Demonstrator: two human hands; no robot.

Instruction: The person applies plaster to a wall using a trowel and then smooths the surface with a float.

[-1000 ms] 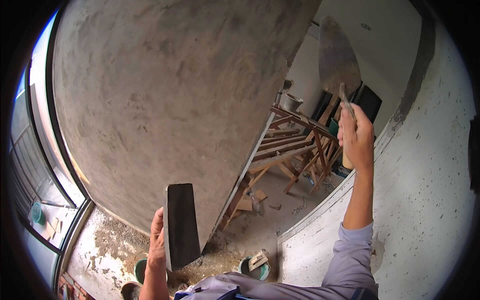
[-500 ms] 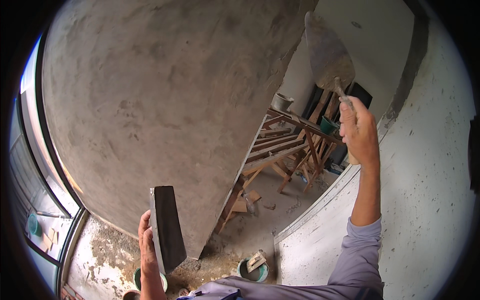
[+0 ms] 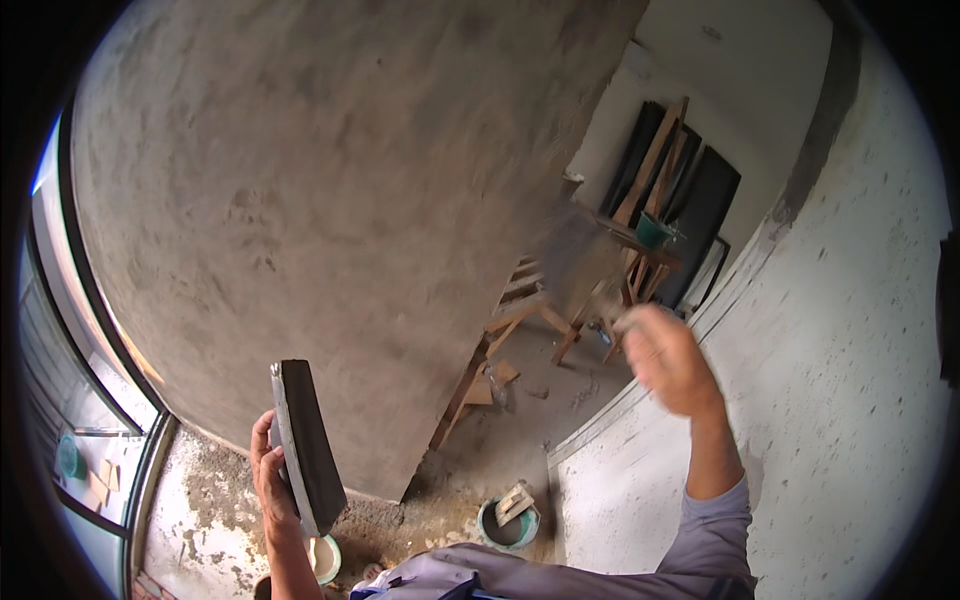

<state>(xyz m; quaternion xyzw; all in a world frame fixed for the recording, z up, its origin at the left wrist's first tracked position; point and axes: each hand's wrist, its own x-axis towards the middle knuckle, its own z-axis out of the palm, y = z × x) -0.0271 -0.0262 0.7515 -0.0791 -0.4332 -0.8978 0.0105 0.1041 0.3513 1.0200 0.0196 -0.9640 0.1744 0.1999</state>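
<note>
My left hand (image 3: 270, 470) grips a dark rectangular board with a grey edge (image 3: 310, 440), low left of centre in front of the plastered grey wall (image 3: 300, 200). My right hand (image 3: 665, 360), blurred by motion at the right, is closed on the handle of a trowel, whose blurred blade (image 3: 575, 250) points up and left near the plastered wall's right edge. Whether the blade touches the wall cannot be made out.
Green buckets (image 3: 510, 532) stand on the splattered floor, one holding a wooden-looking tool. Beyond the wall's edge are wooden trestles and scraps (image 3: 560, 345) and dark panels (image 3: 705, 220). A speckled white wall (image 3: 830, 380) curves along the right; framed glass (image 3: 60, 330) lines the left.
The trowel and my right hand have swung down and leftward, now blurred. My left hand and its board have shifted left.
</note>
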